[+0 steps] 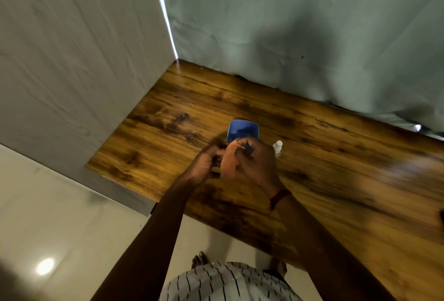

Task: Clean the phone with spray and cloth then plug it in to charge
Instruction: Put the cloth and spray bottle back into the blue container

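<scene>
A blue phone is held upright over the wooden table, with only its upper end showing above my hands. My left hand curls round the phone's lower part, which is hidden. My right hand pinches an orange cloth against the phone's face. A small white spray bottle stands on the table just behind my right hand, partly covered by it. The hands are blurred.
A grey curtain hangs along the table's far edge and a pale wall panel borders its left end. A dark object peeks in at the right edge. Below the near edge lies a tiled floor.
</scene>
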